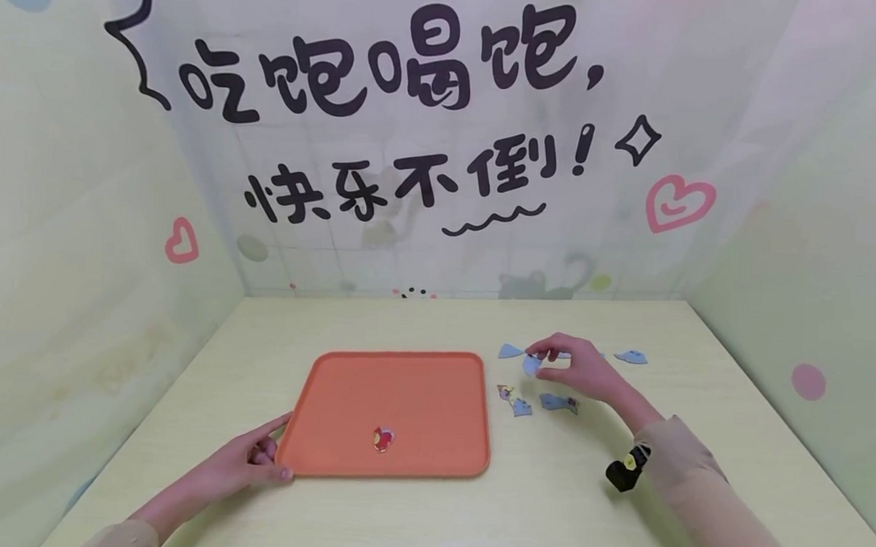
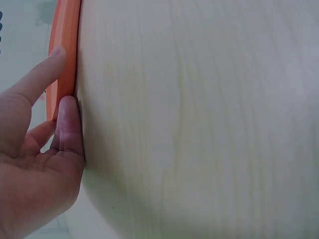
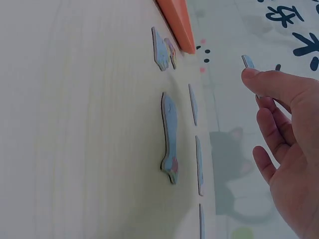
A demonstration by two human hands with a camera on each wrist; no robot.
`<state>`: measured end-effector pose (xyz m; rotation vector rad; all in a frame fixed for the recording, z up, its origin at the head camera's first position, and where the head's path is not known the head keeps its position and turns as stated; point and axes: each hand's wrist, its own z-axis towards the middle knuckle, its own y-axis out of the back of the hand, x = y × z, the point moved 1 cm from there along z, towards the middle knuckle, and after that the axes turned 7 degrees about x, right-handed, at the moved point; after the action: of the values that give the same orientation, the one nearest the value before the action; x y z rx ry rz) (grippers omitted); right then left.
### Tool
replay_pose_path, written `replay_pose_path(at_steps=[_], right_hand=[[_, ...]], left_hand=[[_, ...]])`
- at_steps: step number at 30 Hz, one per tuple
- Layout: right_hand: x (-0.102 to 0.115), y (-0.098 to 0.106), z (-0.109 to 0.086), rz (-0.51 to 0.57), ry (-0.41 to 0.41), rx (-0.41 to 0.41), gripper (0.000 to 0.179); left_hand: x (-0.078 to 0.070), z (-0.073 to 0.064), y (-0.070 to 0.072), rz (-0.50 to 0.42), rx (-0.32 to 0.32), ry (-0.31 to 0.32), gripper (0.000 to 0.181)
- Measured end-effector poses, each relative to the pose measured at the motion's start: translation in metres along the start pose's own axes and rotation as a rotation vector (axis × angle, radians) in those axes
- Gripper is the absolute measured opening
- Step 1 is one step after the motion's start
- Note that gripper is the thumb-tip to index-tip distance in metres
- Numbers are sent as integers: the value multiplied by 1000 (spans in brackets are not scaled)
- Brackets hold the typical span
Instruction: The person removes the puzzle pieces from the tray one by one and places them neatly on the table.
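Note:
My left hand grips the near left corner of an orange tray. Its thumb lies along the tray's front side and its fingers are at the left side, as the left wrist view shows. One red puzzle piece lies on the tray towards the front. Right of the tray, my right hand pinches a light blue puzzle piece between thumb and fingertips, held up above the table. Under and around this hand lie several flat puzzle pieces, among them a long blue one with a reddish end.
A blue triangular piece and a curved blue one lie in the back row. Nearer are a yellowish piece and a blue piece, close to the tray's right edge. Printed cloth walls enclose the pale wooden table.

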<state>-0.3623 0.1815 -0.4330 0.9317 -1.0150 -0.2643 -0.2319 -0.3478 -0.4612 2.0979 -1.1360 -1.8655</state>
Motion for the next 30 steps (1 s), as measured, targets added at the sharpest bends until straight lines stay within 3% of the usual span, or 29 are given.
replay_pose_path(at_steps=[10, 17, 24, 30], right_hand=[[-27, 13, -30, -8, -74, -40, 33], [-48, 21, -52, -23, -123, -7, 32], [-55, 31, -66, -63, -129, -20, 28], [-63, 36, -73, -42, -163, 28, 29]], left_hand=[[-2, 0, -1, -2, -1, 26, 96], [-3, -1, 0, 6, 3, 40, 96], [-2, -1, -1, 8, -7, 46, 97], [-3, 0, 0, 10, -13, 42, 97]])
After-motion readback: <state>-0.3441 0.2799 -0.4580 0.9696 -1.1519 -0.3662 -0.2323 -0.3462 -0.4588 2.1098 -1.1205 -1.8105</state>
